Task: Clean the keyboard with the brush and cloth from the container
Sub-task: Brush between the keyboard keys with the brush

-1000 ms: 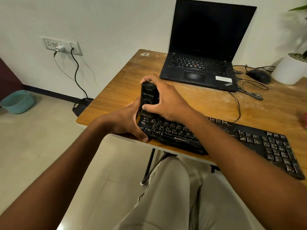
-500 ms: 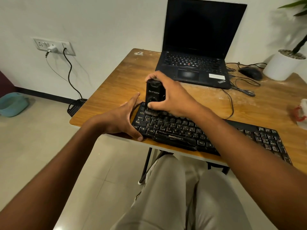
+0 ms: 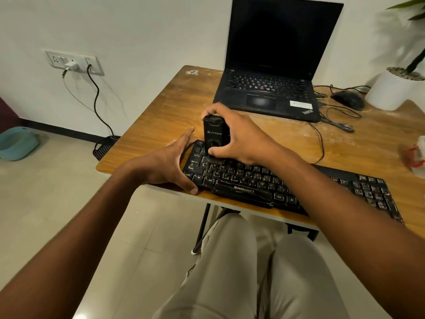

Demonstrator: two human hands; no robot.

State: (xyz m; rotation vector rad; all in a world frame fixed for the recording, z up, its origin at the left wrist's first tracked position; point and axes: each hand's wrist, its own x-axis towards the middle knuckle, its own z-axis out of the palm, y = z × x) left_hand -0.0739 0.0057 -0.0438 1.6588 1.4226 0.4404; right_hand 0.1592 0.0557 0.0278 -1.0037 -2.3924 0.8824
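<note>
Right hand point(image 3: 239, 137) has its fingers clamped round the upright black block-shaped brush point(image 3: 216, 137), bristle end down on the upper-left keys of the black plastic keyboard point(image 3: 287, 183), at the near edge of the wooden worktop point(image 3: 161, 116). Left hand point(image 3: 167, 162) braces the keyboard's left end, fingers straight. Best: short strokes along key rows, light pressure, keep bracing. Cloth, container not identifiable.
</note>
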